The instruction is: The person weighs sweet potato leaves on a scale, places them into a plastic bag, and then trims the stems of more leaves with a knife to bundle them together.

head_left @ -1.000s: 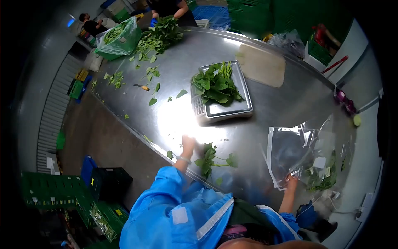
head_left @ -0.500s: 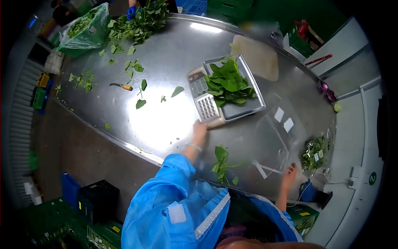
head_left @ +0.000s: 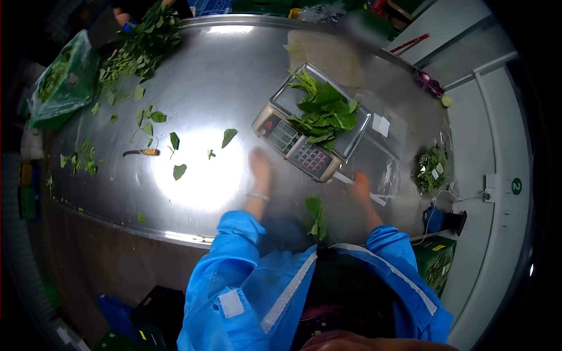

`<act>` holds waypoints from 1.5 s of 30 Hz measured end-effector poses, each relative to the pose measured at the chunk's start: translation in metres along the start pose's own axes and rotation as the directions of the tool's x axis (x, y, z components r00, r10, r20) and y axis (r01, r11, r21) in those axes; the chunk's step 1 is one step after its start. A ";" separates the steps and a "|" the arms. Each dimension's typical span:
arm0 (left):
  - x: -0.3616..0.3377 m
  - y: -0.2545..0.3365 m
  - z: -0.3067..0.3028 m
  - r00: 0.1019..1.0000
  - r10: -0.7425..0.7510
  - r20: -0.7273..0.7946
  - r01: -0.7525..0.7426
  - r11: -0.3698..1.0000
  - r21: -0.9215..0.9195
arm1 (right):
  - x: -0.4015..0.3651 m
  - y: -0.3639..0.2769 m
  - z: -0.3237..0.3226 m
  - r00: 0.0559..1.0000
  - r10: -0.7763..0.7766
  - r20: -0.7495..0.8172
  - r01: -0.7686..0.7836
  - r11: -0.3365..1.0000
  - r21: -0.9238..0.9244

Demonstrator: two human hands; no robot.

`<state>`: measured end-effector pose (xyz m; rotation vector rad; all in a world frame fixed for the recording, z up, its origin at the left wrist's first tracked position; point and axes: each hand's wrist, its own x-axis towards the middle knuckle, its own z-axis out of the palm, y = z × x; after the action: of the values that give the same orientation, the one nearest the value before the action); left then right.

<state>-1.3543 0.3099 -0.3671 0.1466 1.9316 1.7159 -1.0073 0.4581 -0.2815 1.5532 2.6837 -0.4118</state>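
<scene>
A digital weighing scale (head_left: 293, 146) stands at an angle on the metal table, its display and keypad turned partly toward me. Leafy green stems (head_left: 325, 111) lie heaped on its pan. My left hand (head_left: 260, 169) is beside the scale's left corner, slightly blurred, with fingers stretched forward and nothing seen in them. Near the scale's right front corner is my right hand (head_left: 361, 188), next to a white strip (head_left: 344, 178) of a clear plastic bag (head_left: 386, 175). Blur hides whether its fingers touch either. A leafy sprig (head_left: 316, 216) lies between my forearms.
Loose leaves (head_left: 180, 171) and an orange-handled knife (head_left: 150, 152) lie left. A green pile (head_left: 143, 47) and a bag-lined crate (head_left: 70, 82) are far left, beside another person's blue-gloved hand (head_left: 130, 26). A cutting board (head_left: 328, 55), white labels (head_left: 380, 125) and packed greens (head_left: 431, 169) are right.
The scale has turned so its keypad faces more toward me. My left hand has come away from its edge, and my right hand has moved forward and left to its corner. The view has shifted.
</scene>
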 end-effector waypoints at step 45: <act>-0.006 0.215 0.164 0.774 0.305 0.554 -0.609 0.124 0.783 | -0.039 -0.079 -0.071 0.919 -0.356 -0.168 0.389 0.886 0.253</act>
<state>-1.3316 0.4915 -0.1681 1.5247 2.5666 0.3877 -1.0463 0.4039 -0.1899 1.1230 3.1399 -0.7663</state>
